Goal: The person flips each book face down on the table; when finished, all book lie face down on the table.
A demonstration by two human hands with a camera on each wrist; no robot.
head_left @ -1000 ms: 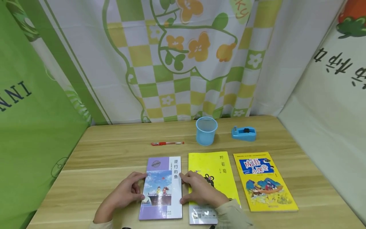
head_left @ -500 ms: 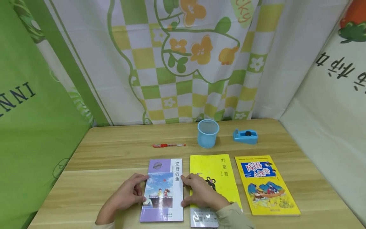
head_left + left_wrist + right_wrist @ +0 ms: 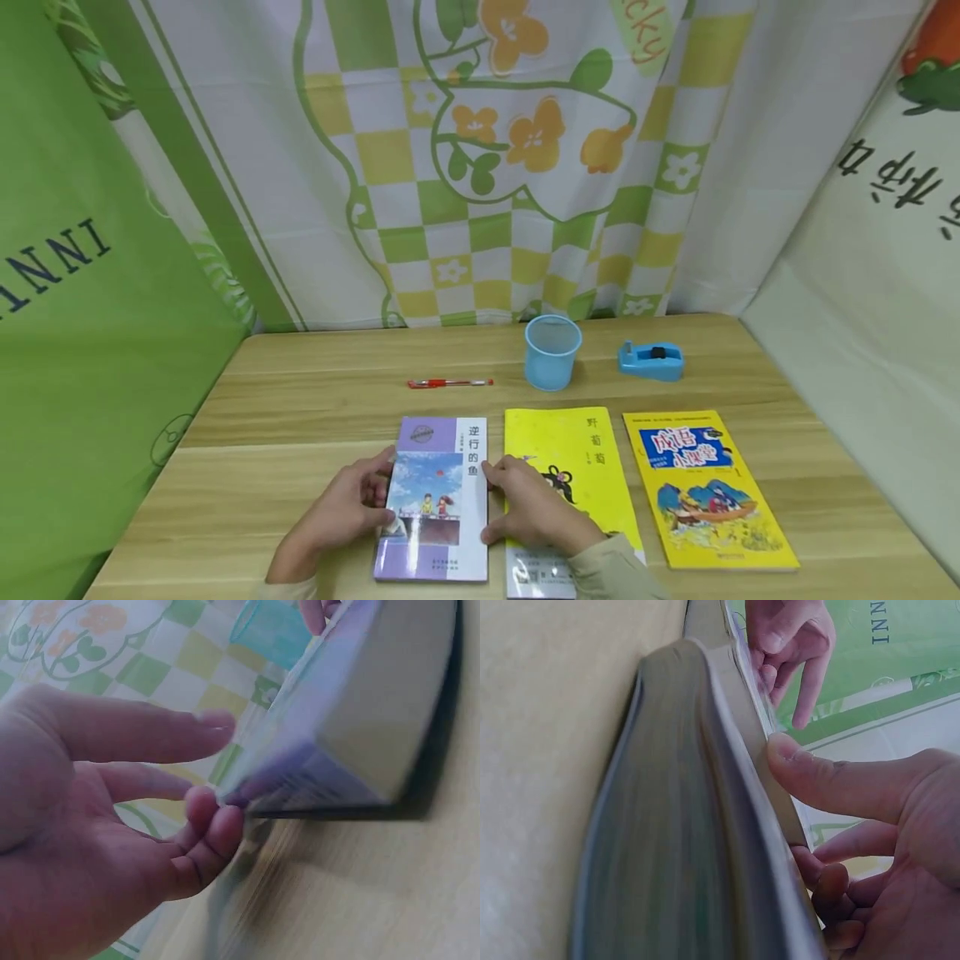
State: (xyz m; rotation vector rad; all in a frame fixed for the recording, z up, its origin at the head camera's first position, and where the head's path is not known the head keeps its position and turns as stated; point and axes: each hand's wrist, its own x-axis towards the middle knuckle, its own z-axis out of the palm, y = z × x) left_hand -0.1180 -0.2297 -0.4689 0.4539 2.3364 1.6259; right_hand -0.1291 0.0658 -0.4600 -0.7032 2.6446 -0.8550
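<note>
A purple-and-white book (image 3: 423,500) lies cover up in front of me, with both hands at its long sides. My left hand (image 3: 341,504) touches its left edge with thumb and fingertips, set apart along the side. In the left wrist view the thick page block of the purple book (image 3: 390,697) shows, with fingertips right at its corner. My right hand (image 3: 528,508) has its thumb and fingertips against the right edge, and its wrist overlaps a yellow book (image 3: 558,433). In the right wrist view the right thumb touches the purple book's side, behind the yellow book (image 3: 675,825).
Another yellow book (image 3: 708,492) with a boat picture lies to the right. Behind the books are a red pen (image 3: 450,383), a blue cup (image 3: 551,358) and a blue tape dispenser (image 3: 651,361). A patterned curtain (image 3: 487,208) hangs at the table's (image 3: 315,392) back edge.
The head view has panned slightly, so the whole scene sits a little lower and farther right. Both hands stay at the purple book's sides, and the other objects keep their places.
</note>
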